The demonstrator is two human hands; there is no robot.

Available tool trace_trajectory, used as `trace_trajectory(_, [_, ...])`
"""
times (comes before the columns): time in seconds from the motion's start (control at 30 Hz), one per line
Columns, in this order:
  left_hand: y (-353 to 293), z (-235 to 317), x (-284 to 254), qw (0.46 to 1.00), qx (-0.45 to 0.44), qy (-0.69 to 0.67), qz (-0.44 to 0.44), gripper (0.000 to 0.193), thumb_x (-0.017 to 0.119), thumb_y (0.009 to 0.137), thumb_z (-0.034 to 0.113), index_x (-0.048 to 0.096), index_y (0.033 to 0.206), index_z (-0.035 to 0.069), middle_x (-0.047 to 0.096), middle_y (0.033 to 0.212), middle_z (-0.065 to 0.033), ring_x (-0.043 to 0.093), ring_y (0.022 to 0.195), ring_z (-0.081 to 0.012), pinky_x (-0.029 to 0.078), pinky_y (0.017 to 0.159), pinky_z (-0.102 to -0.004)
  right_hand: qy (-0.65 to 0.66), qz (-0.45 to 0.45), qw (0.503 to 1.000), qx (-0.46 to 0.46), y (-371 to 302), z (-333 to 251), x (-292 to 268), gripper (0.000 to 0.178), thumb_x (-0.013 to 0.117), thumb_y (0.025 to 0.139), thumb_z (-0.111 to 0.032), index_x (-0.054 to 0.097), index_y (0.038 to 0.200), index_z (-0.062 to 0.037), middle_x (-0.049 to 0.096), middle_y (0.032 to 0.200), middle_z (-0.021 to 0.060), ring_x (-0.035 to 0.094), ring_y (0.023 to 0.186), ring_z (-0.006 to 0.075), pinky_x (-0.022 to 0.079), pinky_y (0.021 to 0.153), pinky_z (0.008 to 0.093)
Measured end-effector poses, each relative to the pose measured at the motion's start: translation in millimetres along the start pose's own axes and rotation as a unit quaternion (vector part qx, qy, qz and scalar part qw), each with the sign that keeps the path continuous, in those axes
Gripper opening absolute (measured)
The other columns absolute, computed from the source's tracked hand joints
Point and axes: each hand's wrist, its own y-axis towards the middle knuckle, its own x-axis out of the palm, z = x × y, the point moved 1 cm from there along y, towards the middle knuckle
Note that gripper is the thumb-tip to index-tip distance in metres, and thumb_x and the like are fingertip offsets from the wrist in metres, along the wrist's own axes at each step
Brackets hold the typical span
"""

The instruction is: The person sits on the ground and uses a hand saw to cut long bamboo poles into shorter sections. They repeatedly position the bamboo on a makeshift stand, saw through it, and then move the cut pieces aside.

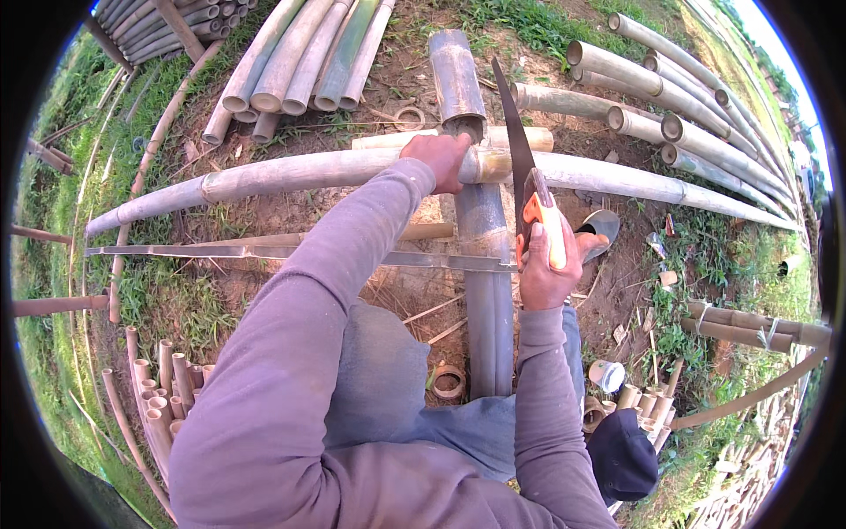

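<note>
A long pale bamboo pole point(291, 176) lies crosswise before me, over a thick grey bamboo piece point(485, 309) that runs away from me. My left hand point(437, 160) is closed round the pole, just left of a brownish joint. In my right hand point(555, 269) is the orange handle of a handsaw, my fingers wrapped about it. The saw blade point(515, 123) points away from me and crosses the pole just right of that joint. Whether its teeth touch the bamboo I cannot tell. Beyond my left hand, a wide hollow bamboo section point(455, 75) continues the line of the thick piece.
Stacked bamboo poles point(300, 62) lie at far left, more poles point(687, 106) at far right. Split bamboo point(352, 257) runs crosswise nearer me. Cut upright pieces point(163, 397) stand at left. A white tub point(606, 375) and a person's dark cap point(623, 454) are at lower right.
</note>
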Motion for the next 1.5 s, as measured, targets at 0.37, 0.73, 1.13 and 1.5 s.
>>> trace_trajectory(0.37, [-2,6,7,1.000,0.001,-0.006,0.015,0.063,0.086,0.076,0.034,0.055,0.122,0.006,0.076,0.110,-0.0170,0.074,0.104,-0.0364,0.058,0.090,-0.0466,0.055,0.013,0.997,0.056,-170,-7,-97,0.062,0.066,0.103,-0.030,0.046,0.143,0.0132,0.062,0.134,0.0318,0.064,0.125,0.0395,0.060,0.100,0.0492])
trace_trajectory(0.73, [-6,-1,18,0.999,0.018,-0.026,0.025,0.069,0.088,0.072,0.034,0.057,0.127,0.007,0.077,0.105,-0.0120,0.077,0.097,-0.0312,0.059,0.083,-0.0440,0.096,-0.019,0.990,0.097,-56,26,-50,0.043,0.059,0.104,-0.010,0.050,0.143,0.0061,0.054,0.081,0.0014,0.047,0.062,0.0056,0.048,0.065,0.0243])
trace_trajectory(1.13, [-52,-63,15,0.996,-0.075,-0.041,0.015,0.077,0.088,0.068,0.049,0.057,0.127,0.010,0.073,0.115,-0.0143,0.071,0.110,-0.0339,0.054,0.096,-0.0487,0.037,-0.007,0.999,-0.004,-70,34,-43,0.047,0.067,0.103,-0.021,0.050,0.138,0.0055,0.061,0.093,0.0047,0.056,0.077,0.0084,0.048,0.069,0.0239])
trace_trajectory(1.5, [-42,-51,5,0.998,-0.060,0.016,-0.006,0.062,0.082,0.071,0.044,0.062,0.119,0.010,0.075,0.105,-0.0172,0.073,0.104,-0.0373,0.056,0.089,-0.0480,-0.034,-0.013,0.997,0.064,-58,-39,-55,0.022,0.064,0.106,-0.018,0.061,0.112,0.0022,0.064,0.091,0.0071,0.060,0.074,0.0074,0.049,0.064,0.0249])
